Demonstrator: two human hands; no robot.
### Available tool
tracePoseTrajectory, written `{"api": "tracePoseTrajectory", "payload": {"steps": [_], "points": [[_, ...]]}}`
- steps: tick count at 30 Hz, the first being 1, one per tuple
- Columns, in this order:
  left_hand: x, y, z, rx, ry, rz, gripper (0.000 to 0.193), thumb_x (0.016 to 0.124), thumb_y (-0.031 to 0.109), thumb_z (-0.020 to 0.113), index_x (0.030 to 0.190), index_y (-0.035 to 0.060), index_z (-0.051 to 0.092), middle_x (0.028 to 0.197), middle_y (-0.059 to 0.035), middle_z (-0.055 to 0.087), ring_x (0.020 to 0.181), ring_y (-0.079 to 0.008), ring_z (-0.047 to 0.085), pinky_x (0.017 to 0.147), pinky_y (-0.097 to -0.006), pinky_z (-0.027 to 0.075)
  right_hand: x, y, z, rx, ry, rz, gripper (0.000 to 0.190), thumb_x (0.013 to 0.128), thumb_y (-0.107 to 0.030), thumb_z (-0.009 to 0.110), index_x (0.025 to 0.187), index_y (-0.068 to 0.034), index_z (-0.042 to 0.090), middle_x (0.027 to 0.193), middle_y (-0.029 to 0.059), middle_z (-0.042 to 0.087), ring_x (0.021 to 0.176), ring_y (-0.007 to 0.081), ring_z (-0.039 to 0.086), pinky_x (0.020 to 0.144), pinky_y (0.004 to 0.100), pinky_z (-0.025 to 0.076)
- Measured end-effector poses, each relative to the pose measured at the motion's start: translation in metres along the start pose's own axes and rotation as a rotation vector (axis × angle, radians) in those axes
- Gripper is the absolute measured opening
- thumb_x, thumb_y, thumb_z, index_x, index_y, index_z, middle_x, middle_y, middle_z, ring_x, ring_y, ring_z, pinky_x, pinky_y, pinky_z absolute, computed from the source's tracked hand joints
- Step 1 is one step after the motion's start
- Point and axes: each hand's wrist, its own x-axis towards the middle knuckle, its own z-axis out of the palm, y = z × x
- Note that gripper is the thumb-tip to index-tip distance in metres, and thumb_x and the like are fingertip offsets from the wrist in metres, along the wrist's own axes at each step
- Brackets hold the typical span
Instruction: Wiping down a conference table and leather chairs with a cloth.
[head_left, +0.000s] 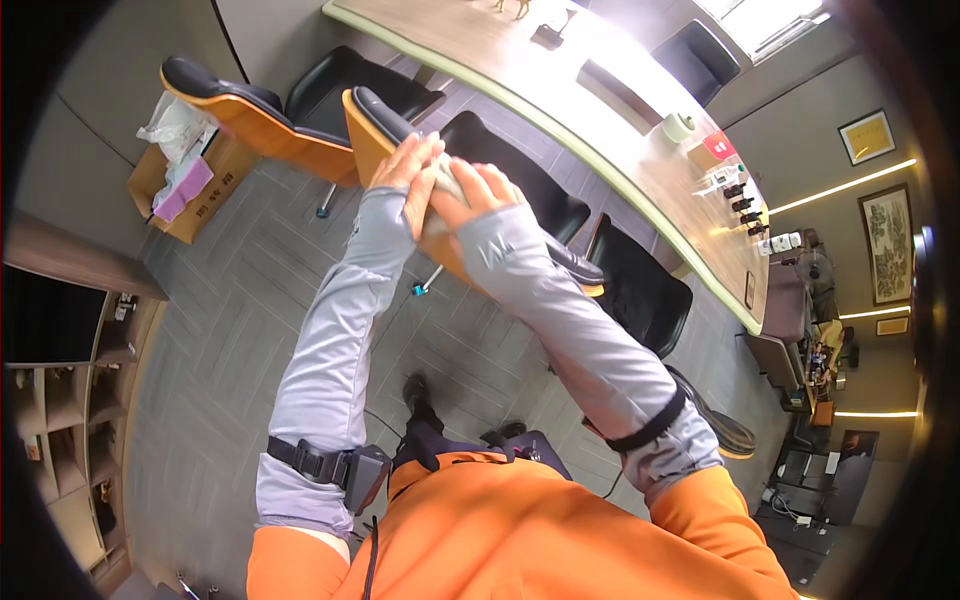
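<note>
A pale, crumpled cloth (448, 184) is bunched between my two hands, largely covered by the fingers. My left hand (405, 176) holds it from the left side. From the right, my right hand (484, 187) grips it with bent fingers. Both hands are raised in front of a swivel chair with a bent-wood shell (366, 139) and black padding. The lower part of that chair is hidden behind my right forearm. Grey sleeves reach over the backs of both hands.
Black chairs (517, 154) line a long wooden table (487, 45) bearing small bottles (742, 204) and a pale green pot (679, 127). A cardboard box (202, 199) with a plastic bag (172, 124) stands at left. Shelves (67, 420) flank the grey floor.
</note>
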Motion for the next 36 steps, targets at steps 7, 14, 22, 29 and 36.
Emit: {"api": "tracePoseTrajectory", "payload": {"steps": [7, 14, 22, 29, 36], "points": [[0.015, -0.008, 0.018, 0.480, 0.065, 0.125, 0.040, 0.100, 0.028, 0.062, 0.135, 0.0105, 0.066, 0.149, -0.0159, 0.056, 0.142, -0.0435, 0.044, 0.113, -0.0534, 0.036, -0.123, 0.047, -0.088, 0.171, -0.065, 0.027, 0.062, 0.070, -0.004, 0.077, 0.130, -0.016, 0.066, 0.141, 0.0158, 0.057, 0.128, 0.0393, 0.055, 0.107, 0.0494, 0.047], [0.016, 0.004, 0.042, 0.486, 0.194, 0.004, 0.044, 0.104, 0.013, 0.048, 0.146, 0.0006, 0.055, 0.154, -0.0217, 0.049, 0.149, -0.0458, 0.034, 0.123, -0.0500, 0.027, -0.126, 0.113, -0.080, 0.937, -0.204, 0.258, 0.052, 0.080, 0.007, 0.061, 0.128, -0.013, 0.067, 0.139, 0.0220, 0.058, 0.132, 0.0395, 0.053, 0.112, 0.0461, 0.043], [0.011, 0.031, 0.062, 0.306, 0.304, -0.239, 0.061, 0.106, 0.024, 0.037, 0.157, -0.0084, 0.029, 0.165, -0.0249, 0.029, 0.155, -0.0421, 0.023, 0.127, -0.0503, 0.020, 0.012, 0.126, 0.024, 1.100, -0.358, -0.114, 0.064, 0.082, 0.002, 0.063, 0.144, -0.014, 0.055, 0.161, 0.0259, 0.034, 0.148, 0.0450, 0.036, 0.120, 0.0472, 0.035], [0.007, 0.039, 0.062, 0.364, 0.311, -0.380, 0.068, 0.109, 0.038, 0.034, 0.161, -0.0054, 0.024, 0.168, -0.0252, 0.020, 0.156, -0.0372, 0.021, 0.126, -0.0466, 0.019, 0.210, 0.078, 0.151, 1.058, 0.056, 0.029, 0.029, 0.093, -0.015, 0.057, 0.118, -0.010, 0.069, 0.127, 0.0240, 0.066, 0.119, 0.0447, 0.062, 0.104, 0.0471, 0.050], [0.005, 0.043, 0.059, 0.391, 0.273, -0.483, 0.068, 0.108, 0.040, 0.032, 0.160, -0.0050, 0.028, 0.170, -0.0222, 0.017, 0.158, -0.0352, 0.017, 0.127, -0.0464, 0.015, 0.162, 0.107, 0.287, 1.405, -0.362, 0.582, 0.031, 0.104, -0.030, 0.054, 0.110, -0.005, 0.070, 0.093, 0.0050, 0.070, 0.085, 0.0169, 0.064, 0.077, 0.0343, 0.051]]}}
